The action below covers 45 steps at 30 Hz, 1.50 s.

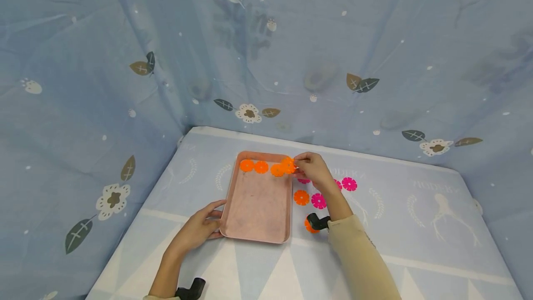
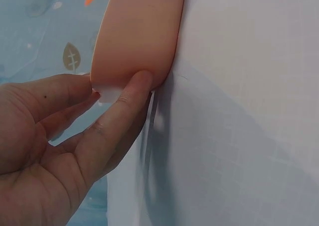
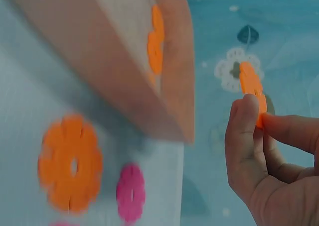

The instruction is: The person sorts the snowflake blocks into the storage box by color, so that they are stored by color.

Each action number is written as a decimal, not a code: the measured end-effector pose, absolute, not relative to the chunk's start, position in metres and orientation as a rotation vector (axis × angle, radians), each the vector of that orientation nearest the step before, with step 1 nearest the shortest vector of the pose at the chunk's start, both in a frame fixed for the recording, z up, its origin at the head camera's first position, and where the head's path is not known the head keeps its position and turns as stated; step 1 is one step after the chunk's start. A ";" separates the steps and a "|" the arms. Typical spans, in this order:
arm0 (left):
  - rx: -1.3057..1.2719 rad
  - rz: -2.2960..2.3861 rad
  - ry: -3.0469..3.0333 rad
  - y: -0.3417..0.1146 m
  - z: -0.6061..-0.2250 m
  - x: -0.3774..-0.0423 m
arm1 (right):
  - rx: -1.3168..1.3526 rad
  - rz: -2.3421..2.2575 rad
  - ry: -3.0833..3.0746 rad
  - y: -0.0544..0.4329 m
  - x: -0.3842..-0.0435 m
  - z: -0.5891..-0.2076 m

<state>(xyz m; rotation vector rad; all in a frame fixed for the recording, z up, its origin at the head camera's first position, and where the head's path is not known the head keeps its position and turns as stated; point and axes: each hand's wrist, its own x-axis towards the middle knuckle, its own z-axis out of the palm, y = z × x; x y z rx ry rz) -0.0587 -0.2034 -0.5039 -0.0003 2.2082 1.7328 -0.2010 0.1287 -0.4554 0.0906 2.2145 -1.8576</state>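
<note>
A pink shallow tray (image 1: 256, 207) lies on the table, and three orange flower-shaped discs (image 1: 247, 165) line its far side. My left hand (image 1: 197, 229) holds the tray at its near left corner, with the thumb (image 2: 139, 84) against the outer wall. Above the tray's far right corner, my right hand (image 1: 314, 170) pinches an orange flower-shaped disc (image 3: 251, 81) between thumb and fingers. From the head that held disc partly overlaps one in the tray. Right of the tray lie pink flower-shaped discs (image 1: 319, 201) and an orange one (image 1: 301, 197).
Another orange disc (image 1: 309, 227) is partly hidden by the black wrist mount (image 1: 318, 221). Some pink discs (image 1: 349, 184) lie beyond my right forearm. A patterned blue cloth wall (image 1: 291, 59) rises behind the table (image 1: 416, 226) and on its left.
</note>
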 end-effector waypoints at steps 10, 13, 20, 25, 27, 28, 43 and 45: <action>0.022 1.747 2.179 -0.204 -0.503 -0.059 | 0.052 -1.899 2.175 0.053 -0.205 -0.474; 0.031 1.754 2.163 -0.204 -0.503 -0.059 | 0.064 -1.880 2.170 0.039 -0.204 -0.485; 0.049 1.763 2.146 -0.203 -0.505 -0.059 | 0.131 -1.815 2.160 0.016 -0.202 -0.500; 0.044 1.766 2.138 -0.203 -0.505 -0.059 | 0.188 -1.802 2.181 0.008 -0.201 -0.506; 0.037 1.769 2.135 -0.203 -0.504 -0.059 | 0.214 -1.804 2.169 0.006 -0.201 -0.507; 0.036 1.770 2.136 -0.203 -0.504 -0.059 | 0.222 -1.802 2.163 0.006 -0.201 -0.507; 0.022 1.761 2.165 -0.205 -0.503 -0.059 | 0.017 -1.687 2.280 0.008 -0.196 -0.488; 0.012 1.768 2.159 -0.206 -0.503 -0.058 | -0.032 -1.694 2.283 0.011 -0.193 -0.482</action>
